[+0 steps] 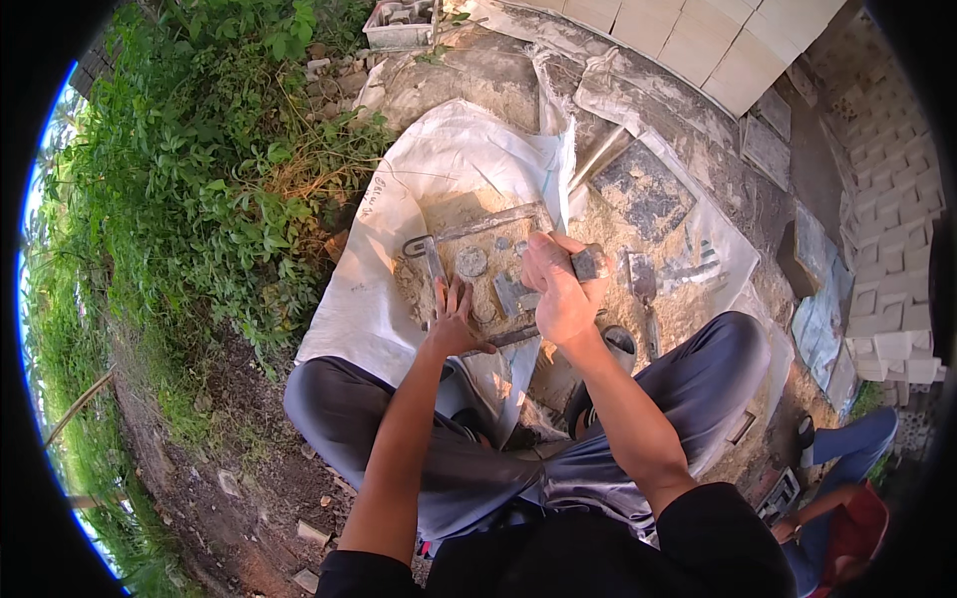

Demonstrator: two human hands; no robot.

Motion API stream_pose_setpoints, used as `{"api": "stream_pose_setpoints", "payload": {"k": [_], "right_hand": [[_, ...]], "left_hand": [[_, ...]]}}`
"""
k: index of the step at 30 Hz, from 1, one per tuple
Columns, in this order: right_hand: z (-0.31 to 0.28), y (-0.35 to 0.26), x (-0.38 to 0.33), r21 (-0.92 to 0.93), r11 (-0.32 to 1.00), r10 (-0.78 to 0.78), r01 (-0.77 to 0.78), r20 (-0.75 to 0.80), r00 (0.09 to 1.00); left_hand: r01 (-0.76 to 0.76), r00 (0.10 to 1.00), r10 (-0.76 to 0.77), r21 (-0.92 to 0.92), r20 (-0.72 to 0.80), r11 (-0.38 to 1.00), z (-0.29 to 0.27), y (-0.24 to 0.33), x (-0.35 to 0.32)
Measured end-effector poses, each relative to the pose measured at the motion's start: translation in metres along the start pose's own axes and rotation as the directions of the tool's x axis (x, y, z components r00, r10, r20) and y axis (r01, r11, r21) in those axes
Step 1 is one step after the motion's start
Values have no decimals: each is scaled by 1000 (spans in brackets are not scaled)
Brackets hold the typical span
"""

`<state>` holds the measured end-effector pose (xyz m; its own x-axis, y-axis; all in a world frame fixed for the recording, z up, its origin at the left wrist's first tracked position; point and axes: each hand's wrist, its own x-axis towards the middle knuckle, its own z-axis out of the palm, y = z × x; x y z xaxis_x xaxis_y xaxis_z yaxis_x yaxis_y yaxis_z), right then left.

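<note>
A square metal frame (435, 251) filled with sandy material lies on a white sack in front of my knees. My left hand (454, 317) rests flat on the frame's near left side, fingers spread on the sand. Above the frame's right part, my right hand (558, 289) is closed around a grey metal tool (588, 263) whose blocky head sticks out to the right. Round grey discs (472, 262) and a flat grey piece (509, 294) sit in the sand between my hands.
The white sack (399, 189) spreads over the ground. A trowel (643, 284) and a dark square slab (643, 189) lie to the right. Green plants (189, 169) fill the left. White blocks (698, 35) are stacked at the back. Another person (847, 498) sits at lower right.
</note>
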<state>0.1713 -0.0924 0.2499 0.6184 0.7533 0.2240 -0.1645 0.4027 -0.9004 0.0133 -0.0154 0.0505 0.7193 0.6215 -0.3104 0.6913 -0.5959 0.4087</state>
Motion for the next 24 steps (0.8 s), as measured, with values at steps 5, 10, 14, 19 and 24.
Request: {"api": "stream_pose_setpoints", "payload": {"k": [5, 10, 14, 19, 24], "right_hand": [[-18, 76, -7, -113, 993, -21, 17, -35, 999], [-5, 28, 1, 16, 999, -33, 33, -7, 999], [-1, 3, -1, -14, 1000, 12, -13, -60, 998], [-10, 53, -8, -212, 977, 21, -8, 61, 998], [-1, 13, 2, -52, 999, 5, -6, -24, 1000]], "left_hand": [[38, 996, -42, 57, 73, 998, -3, 10, 10], [12, 1000, -12, 11, 25, 1000, 7, -2, 5], [-17, 1000, 16, 80, 14, 997, 15, -8, 11], [-9, 999, 2, 159, 46, 987, 16, -9, 12], [21, 998, -26, 91, 56, 996, 9, 1, 10]]}}
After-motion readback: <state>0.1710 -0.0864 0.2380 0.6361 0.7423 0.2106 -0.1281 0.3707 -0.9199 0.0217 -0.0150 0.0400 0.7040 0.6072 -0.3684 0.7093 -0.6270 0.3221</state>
